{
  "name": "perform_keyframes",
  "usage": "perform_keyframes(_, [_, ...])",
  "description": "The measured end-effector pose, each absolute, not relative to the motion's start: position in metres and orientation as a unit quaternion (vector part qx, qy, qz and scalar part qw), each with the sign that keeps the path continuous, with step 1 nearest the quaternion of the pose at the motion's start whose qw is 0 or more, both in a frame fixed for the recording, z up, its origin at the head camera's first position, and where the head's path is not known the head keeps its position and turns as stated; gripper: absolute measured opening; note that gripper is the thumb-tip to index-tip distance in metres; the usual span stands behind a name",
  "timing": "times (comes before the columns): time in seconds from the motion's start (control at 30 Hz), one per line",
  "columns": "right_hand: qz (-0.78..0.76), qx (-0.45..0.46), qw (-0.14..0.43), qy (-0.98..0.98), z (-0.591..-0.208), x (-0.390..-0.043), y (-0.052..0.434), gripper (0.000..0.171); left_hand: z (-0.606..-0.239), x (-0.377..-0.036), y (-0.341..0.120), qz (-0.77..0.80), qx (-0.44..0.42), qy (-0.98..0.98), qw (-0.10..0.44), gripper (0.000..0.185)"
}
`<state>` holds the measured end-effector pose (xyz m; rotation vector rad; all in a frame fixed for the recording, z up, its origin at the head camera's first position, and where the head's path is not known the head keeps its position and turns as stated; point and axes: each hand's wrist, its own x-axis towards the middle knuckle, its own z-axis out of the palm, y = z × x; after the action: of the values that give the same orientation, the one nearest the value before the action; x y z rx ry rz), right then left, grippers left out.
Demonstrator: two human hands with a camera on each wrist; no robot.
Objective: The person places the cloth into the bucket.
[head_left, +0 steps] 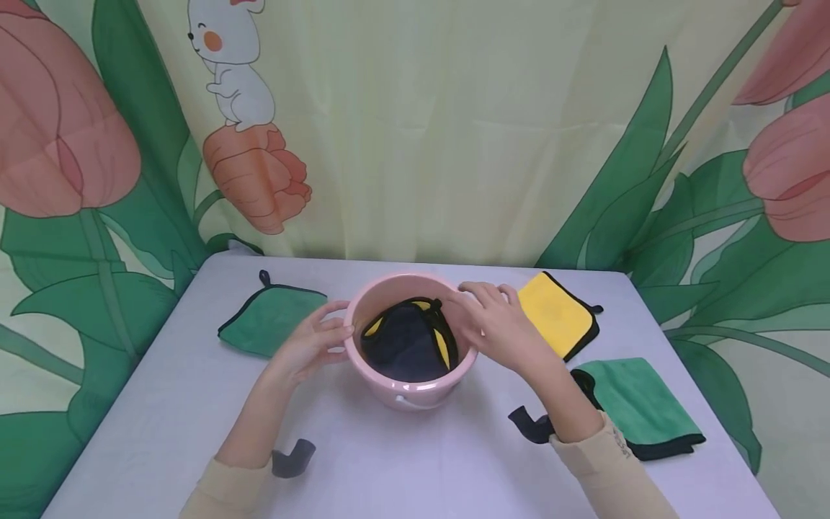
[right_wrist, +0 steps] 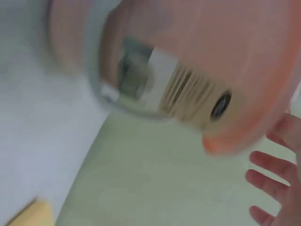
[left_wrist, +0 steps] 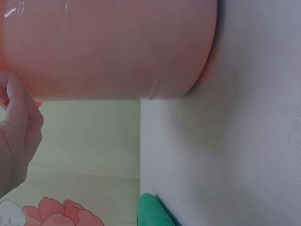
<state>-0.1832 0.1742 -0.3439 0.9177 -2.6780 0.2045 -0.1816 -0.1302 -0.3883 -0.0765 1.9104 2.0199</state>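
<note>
A pink bucket (head_left: 411,389) stands upright in the middle of the table. Inside it lies a folded black-and-yellow cloth (head_left: 405,346), mostly dark side up. My left hand (head_left: 314,344) grips the bucket's left rim, and the left wrist view shows its bent fingers at the rim beside the smooth wall. At the right rim is my right hand (head_left: 496,321), its fingertips reaching over the edge. The right wrist view has these fingers (right_wrist: 273,167) loosely spread next to the rim, with a label (right_wrist: 188,89) and the pale handle on the bucket's blurred side.
A green cloth (head_left: 269,317) lies left of the bucket. On the right are a yellow cloth (head_left: 558,313) with black edging and a folded green cloth (head_left: 648,400) near the right table edge. A printed curtain (head_left: 421,144) hangs behind the white table (head_left: 389,476).
</note>
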Motion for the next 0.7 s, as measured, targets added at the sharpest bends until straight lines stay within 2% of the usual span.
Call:
perform_keyframes(0.13, [0.093, 0.265, 0.219, -0.935, -0.343, -0.178, 0.211, 0.052, -0.388, -0.18, -0.133, 0.713, -0.024, 0.677, 0.179, 0.058])
perform_keyframes(0.23, [0.094, 0.204, 0.226, -0.948, -0.342, -0.173, 0.24, 0.057, -0.388, -0.179, -0.135, 0.717, -0.017, 0.674, 0.178, 0.058])
perform_keyframes(0.47, [0.109, 0.056, 0.15, -0.981, -0.351, -0.15, 0.303, 0.075, -0.39, -0.18, -0.136, 0.722, 0.0, 0.668, 0.18, 0.06])
perform_keyframes(0.7, [0.093, -0.013, 0.116, -0.989, -0.383, -0.131, 0.34, 0.085, -0.389, -0.18, -0.133, 0.723, -0.001, 0.666, 0.183, 0.058])
